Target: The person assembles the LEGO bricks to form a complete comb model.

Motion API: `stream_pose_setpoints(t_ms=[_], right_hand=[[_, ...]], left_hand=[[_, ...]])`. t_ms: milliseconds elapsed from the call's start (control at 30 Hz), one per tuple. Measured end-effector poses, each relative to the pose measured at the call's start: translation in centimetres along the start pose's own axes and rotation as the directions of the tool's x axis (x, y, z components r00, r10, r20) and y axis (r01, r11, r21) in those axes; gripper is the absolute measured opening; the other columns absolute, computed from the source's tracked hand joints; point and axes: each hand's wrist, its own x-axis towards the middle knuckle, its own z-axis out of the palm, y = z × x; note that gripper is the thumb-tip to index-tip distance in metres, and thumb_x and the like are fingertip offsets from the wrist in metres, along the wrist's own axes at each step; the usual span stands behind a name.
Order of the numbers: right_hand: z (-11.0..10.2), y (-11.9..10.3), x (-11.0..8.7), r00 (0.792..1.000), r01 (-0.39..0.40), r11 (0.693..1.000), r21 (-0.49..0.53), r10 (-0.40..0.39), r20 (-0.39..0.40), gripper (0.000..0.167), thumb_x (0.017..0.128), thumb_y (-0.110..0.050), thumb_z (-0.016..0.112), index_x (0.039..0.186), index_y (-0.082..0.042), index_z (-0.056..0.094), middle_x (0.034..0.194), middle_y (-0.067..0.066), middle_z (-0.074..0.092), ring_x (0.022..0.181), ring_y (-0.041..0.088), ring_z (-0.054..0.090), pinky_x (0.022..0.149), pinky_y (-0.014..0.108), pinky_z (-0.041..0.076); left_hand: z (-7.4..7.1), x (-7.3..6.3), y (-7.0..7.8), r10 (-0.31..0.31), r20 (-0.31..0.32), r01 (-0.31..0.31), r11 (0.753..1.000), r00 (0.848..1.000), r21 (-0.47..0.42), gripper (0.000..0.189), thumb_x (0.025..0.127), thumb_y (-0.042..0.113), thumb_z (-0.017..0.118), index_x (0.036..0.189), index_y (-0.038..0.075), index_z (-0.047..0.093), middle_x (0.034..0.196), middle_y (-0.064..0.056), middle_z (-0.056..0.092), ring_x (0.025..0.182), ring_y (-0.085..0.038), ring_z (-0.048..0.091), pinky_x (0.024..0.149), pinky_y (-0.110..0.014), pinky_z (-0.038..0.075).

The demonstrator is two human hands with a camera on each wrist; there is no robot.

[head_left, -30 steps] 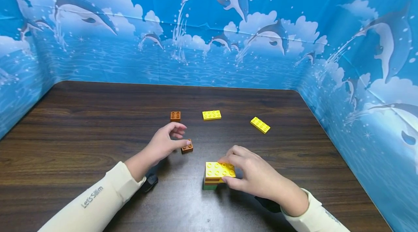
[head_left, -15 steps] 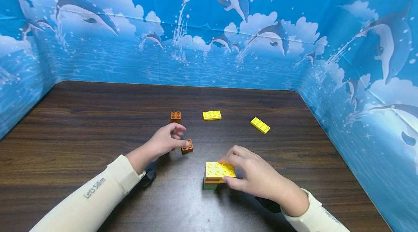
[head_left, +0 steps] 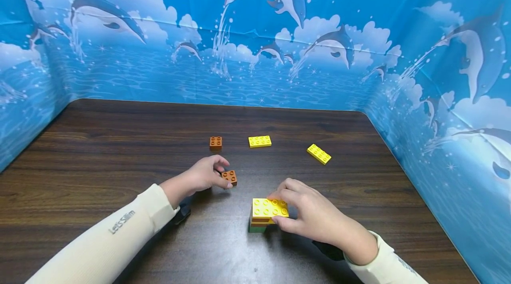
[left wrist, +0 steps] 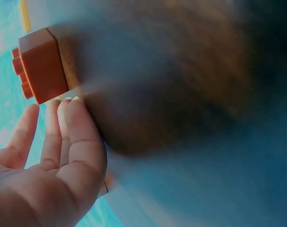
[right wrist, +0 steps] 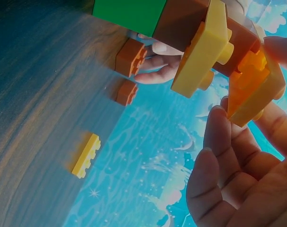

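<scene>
Over the near brown toy brick (head_left: 229, 177), my left hand (head_left: 201, 175) has its thumb at the brick's front edge and its fingers loosely bent to the left. In the left wrist view that brown brick (left wrist: 43, 66) lies just beyond the fingertips, with no firm hold visible. To the right stands a stack of toy bricks (head_left: 257, 226): green at the bottom, then brown and yellow in turn. My right hand (head_left: 307, 206) pinches the yellow top brick (head_left: 263, 207) by its right end, which overhangs. In the right wrist view the top brick (right wrist: 257, 92) shows its hollow underside between thumb and fingers.
A second brown brick (head_left: 215, 143) lies behind the left hand. Farther back are a yellow brick (head_left: 260, 141) and another, slanted yellow brick (head_left: 319, 154). Blue dolphin-print cloth (head_left: 255, 75) walls in the dark wooden table (head_left: 119, 142).
My left hand has shifted slightly, its thumb moving from the top of the near brown brick down to its front edge. The right hand and the stack have stayed still.
</scene>
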Motion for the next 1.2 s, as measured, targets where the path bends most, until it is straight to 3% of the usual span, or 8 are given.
stream_pose_setpoints(t_ms=[533, 867, 1200], right_hand=[[-0.07, 0.01, -0.06, 1.000, 0.002, 1.000, 0.000, -0.002, 0.000, 0.036, 0.081, -0.025, 0.076, 0.115, -0.016, 0.069, 0.101, -0.011, 0.055, 0.088, 0.004, 0.050, 0.075, 0.025, 0.048], [-0.07, 0.02, -0.02, 1.000, -0.006, 1.000, 0.002, 0.006, -0.001, 0.036, 0.081, -0.025, 0.076, 0.115, -0.016, 0.069, 0.100, -0.011, 0.055, 0.087, 0.005, 0.050, 0.074, 0.024, 0.047], [0.01, 0.04, -0.01, 1.000, -0.006, 1.000, 0.009, 0.006, 0.007, 0.036, 0.081, -0.025, 0.075, 0.115, -0.016, 0.069, 0.100, -0.012, 0.054, 0.087, 0.004, 0.050, 0.073, 0.024, 0.047]], left_hand=[[0.60, 0.18, 0.36, 0.028, 0.005, -0.029, 0.993, 1.000, 0.111, 0.059, 0.071, -0.005, 0.079, 0.124, -0.002, 0.054, 0.108, -0.015, 0.053, 0.087, -0.024, 0.051, 0.070, -0.033, 0.046], [0.90, 0.24, 0.64, 0.035, -0.015, -0.031, 0.976, 0.999, 0.218, 0.048, 0.072, -0.003, 0.079, 0.115, 0.000, 0.059, 0.107, -0.014, 0.055, 0.089, -0.024, 0.054, 0.073, -0.036, 0.048], [0.89, 0.28, 0.40, 0.033, -0.018, -0.028, 0.974, 0.999, 0.227, 0.042, 0.074, -0.002, 0.078, 0.113, 0.000, 0.060, 0.107, -0.014, 0.057, 0.088, -0.023, 0.056, 0.073, -0.036, 0.049]])
